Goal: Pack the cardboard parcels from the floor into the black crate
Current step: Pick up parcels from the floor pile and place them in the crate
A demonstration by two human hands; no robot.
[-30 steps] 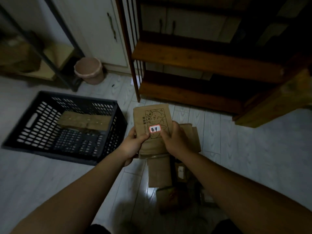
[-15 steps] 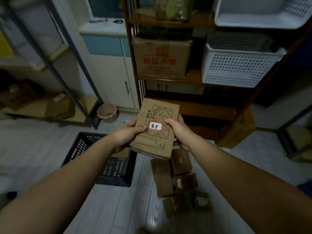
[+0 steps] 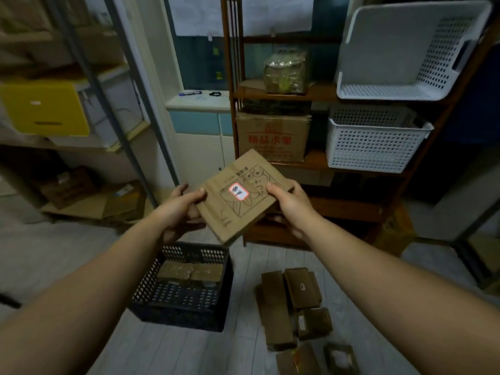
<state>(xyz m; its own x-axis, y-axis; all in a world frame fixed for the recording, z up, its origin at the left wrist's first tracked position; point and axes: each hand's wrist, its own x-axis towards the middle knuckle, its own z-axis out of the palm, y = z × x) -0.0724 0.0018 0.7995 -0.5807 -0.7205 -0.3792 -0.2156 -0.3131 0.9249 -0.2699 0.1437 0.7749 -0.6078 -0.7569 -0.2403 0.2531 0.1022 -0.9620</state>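
Pinched at opposite edges by left hand point(image 3: 178, 209) and right hand point(image 3: 286, 204), the flat brown cardboard parcel point(image 3: 243, 201) had risen off the floor — tilted in mid-air above the black slotted plastic crate point(image 3: 178, 315), likely going in next.

Both bare forearms are shown extended forward from the lower corners of the view and angled inward toward each other. A cardboard parcel point(image 3: 243, 201) is gripped between the two hands. On the left hand point(image 3: 180, 209), the thumb is pressed on the parcel's upper face and the fingers point(image 3: 180, 188) are placed beneath and behind its edge. The right hand point(image 3: 288, 204) is set likewise on the opposite edge, thumb above, its fingers mostly hidden underneath.
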